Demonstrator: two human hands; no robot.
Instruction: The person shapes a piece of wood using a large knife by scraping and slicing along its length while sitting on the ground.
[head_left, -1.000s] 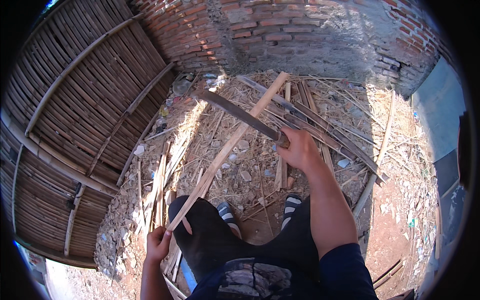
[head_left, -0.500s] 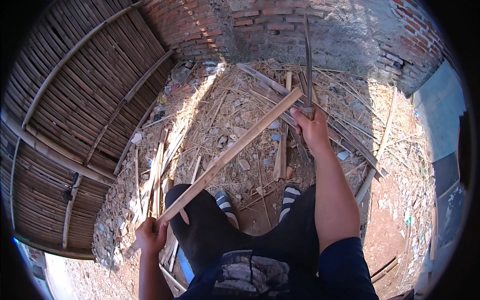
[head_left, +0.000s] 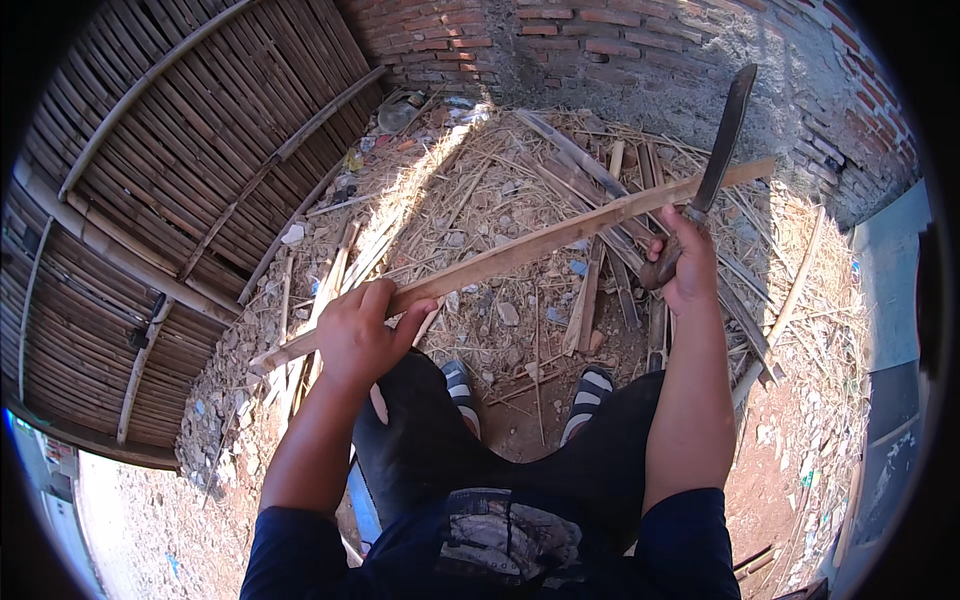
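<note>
My left hand [head_left: 358,335] is closed around the lower left part of a long flat slat [head_left: 530,245], pale brown, wood or bamboo. The slat slants up to the right in front of my knees, and its far end passes behind the blade of a machete [head_left: 728,135]. My right hand [head_left: 692,262] grips the machete by its brown curved handle, with the dark blade pointing up and slightly right. Where blade and slat cross, I cannot tell whether they touch.
Several split strips [head_left: 590,290] lie on the straw and rubble ahead of my striped footwear [head_left: 588,400]. A bamboo slat wall [head_left: 180,140] stands at the left, a brick wall [head_left: 600,45] at the back, grey-blue panels [head_left: 888,290] at the right.
The slat has swung toward level, its far end moving right behind the machete. My left hand has moved up and right along with it. The machete has shifted right, its blade tilting right.
</note>
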